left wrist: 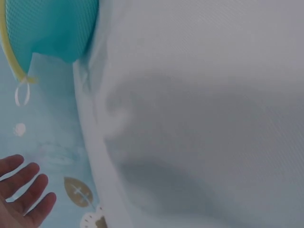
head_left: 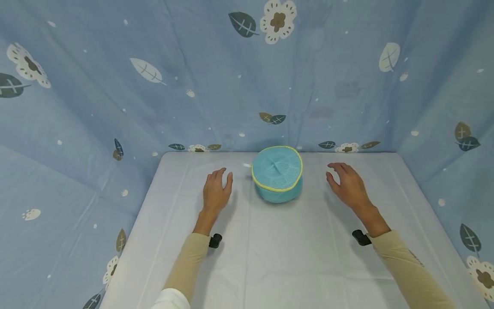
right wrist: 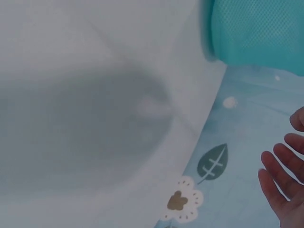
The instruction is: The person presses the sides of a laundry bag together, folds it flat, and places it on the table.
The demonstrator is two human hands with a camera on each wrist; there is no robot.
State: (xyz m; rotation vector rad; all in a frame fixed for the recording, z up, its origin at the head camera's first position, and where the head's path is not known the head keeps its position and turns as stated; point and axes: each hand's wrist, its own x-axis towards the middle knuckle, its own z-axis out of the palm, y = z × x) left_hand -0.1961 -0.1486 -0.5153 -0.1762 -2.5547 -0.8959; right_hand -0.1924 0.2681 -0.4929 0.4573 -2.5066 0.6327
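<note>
A round teal mesh pouch with a yellow rim stands near the far edge of the white table. My left hand hovers a short way to its left, fingers relaxed and holding nothing. My right hand is a bit further off on the other side, also empty with loosely spread fingers. The left wrist view shows the pouch with a small white loop at its rim and my fingertips. In the right wrist view the pouch is at the top right, my fingers at the lower right.
Blue cloth with leaf and flower prints walls the table in at the back and both sides. A small black camera mount sits at each wrist. The white cloth runs bare toward me.
</note>
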